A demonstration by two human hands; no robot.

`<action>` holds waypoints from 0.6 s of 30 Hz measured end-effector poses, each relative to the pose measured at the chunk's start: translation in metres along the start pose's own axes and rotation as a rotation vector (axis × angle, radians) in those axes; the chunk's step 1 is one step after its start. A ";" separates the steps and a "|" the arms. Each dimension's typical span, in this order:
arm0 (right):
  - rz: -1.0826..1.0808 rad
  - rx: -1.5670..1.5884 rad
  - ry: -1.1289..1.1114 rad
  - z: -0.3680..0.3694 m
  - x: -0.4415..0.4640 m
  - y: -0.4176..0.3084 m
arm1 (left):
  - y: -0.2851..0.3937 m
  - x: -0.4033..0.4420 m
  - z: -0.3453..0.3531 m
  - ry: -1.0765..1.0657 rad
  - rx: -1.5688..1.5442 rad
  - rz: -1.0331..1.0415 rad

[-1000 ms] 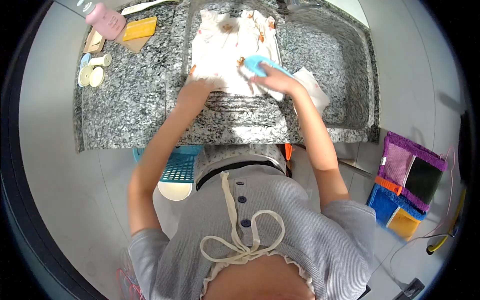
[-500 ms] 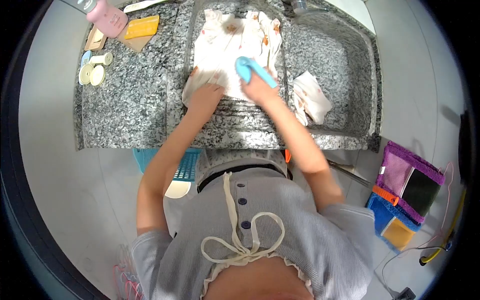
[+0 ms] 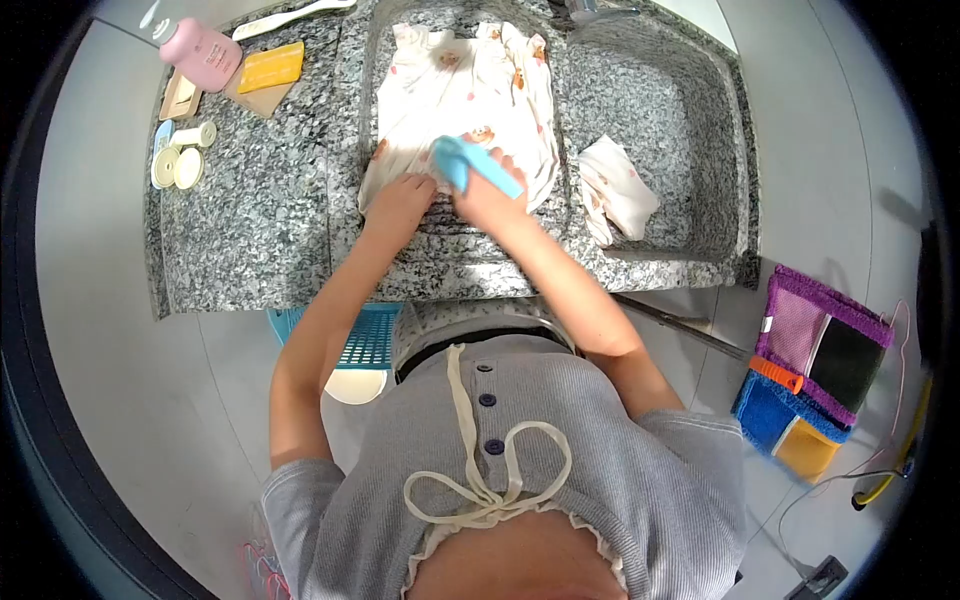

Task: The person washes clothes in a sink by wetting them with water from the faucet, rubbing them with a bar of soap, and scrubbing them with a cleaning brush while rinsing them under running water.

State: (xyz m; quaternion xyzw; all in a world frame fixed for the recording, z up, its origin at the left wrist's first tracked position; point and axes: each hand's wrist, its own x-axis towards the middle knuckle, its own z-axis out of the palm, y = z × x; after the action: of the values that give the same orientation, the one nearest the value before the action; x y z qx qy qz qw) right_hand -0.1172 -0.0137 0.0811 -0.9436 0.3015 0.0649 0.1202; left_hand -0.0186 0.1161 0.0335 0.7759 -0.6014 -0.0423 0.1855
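Note:
A white garment (image 3: 455, 95) with small orange-brown prints lies spread over the ridged washboard part of the granite sink. My right hand (image 3: 492, 203) is closed round the handle of a light blue scrubbing brush (image 3: 455, 163), which is on the garment's lower part. The brush's underside is hidden. Close beside it on the left, my left hand (image 3: 402, 205) grips the garment's near edge with bent fingers. A second, crumpled white cloth (image 3: 618, 190) with similar prints rests in the right basin, apart from both hands.
On the left counter stand a pink pump bottle (image 3: 200, 55), a yellow soap bar (image 3: 272, 67), small pale round lids (image 3: 188, 168) and a white-handled brush (image 3: 290, 18). A tap (image 3: 590, 12) is at the back. Below are a blue basket (image 3: 368, 335) and mop pads (image 3: 815, 350).
My right hand has moved left and toward me with the brush, closer to my left hand. My left hand stays at the garment's near edge. The view has shifted slightly.

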 end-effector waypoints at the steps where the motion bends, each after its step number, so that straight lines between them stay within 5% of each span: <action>1: 0.058 0.071 0.003 0.002 0.009 0.018 | 0.000 0.000 -0.005 -0.007 0.025 0.012; 4: 0.216 0.145 0.028 -0.003 0.031 0.060 | 0.001 -0.001 -0.012 -0.007 0.086 0.055; 7: 0.013 0.034 0.142 0.038 0.019 0.012 | -0.002 0.000 -0.006 0.003 0.150 0.098; 8: 0.023 0.043 -0.080 -0.004 0.001 -0.006 | -0.001 0.001 -0.009 -0.009 0.182 0.100; 13: 0.209 0.149 0.031 0.000 0.029 0.066 | -0.002 0.004 -0.016 -0.110 0.257 0.062; 18: 0.064 0.579 0.151 -0.033 0.036 0.078 | -0.019 0.002 -0.037 -0.327 0.271 -0.088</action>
State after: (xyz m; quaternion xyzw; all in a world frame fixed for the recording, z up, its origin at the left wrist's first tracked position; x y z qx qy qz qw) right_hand -0.1314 -0.1040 0.0914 -0.8623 0.3453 -0.0902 0.3594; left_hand 0.0102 0.1272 0.0611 0.8022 -0.5891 -0.0947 -0.0226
